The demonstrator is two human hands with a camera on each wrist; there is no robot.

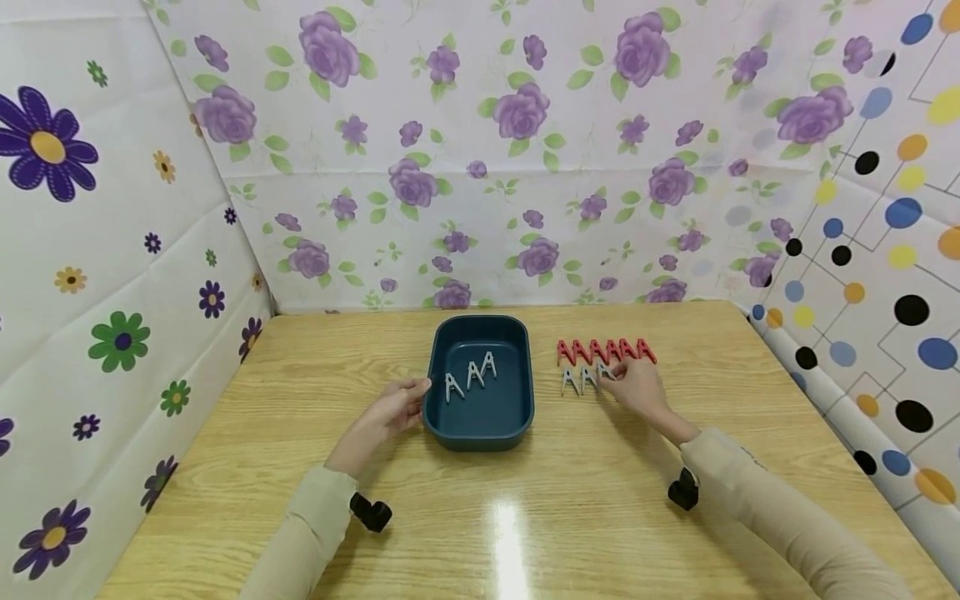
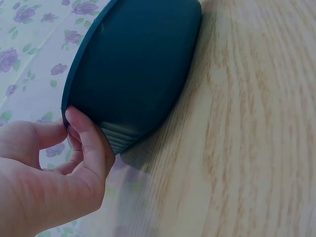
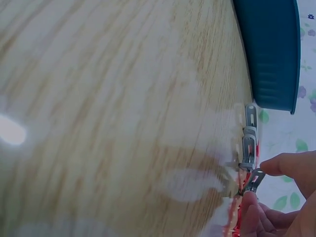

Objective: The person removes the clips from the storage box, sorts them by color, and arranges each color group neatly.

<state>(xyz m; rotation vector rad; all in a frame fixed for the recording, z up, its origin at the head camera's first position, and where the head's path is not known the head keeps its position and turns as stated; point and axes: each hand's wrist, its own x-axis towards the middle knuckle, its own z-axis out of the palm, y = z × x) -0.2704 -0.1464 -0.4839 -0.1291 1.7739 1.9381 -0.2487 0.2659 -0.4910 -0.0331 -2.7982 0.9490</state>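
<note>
**Two grips, well apart**

Centre-left on my feed, the left hand (image 1: 393,405) grips the left rim of a dark-teal, rounded-rectangular plastic tray (image 1: 501,412), its long axis running up-frame. Right of it, a tilted, grey, A-shaped plastic clip (image 1: 603,370) is pinched by the right hand (image 1: 641,387), angled in from lower right.

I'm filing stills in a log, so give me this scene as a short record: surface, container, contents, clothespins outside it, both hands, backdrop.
surface: wooden table
container: blue bin
contents: three gray clothespins
right of bin: row of red clothespins, two gray clothespins before it
left hand: pinches the bin's edge
right hand: pinches another gray clothespin
backdrop: floral cloth
</note>
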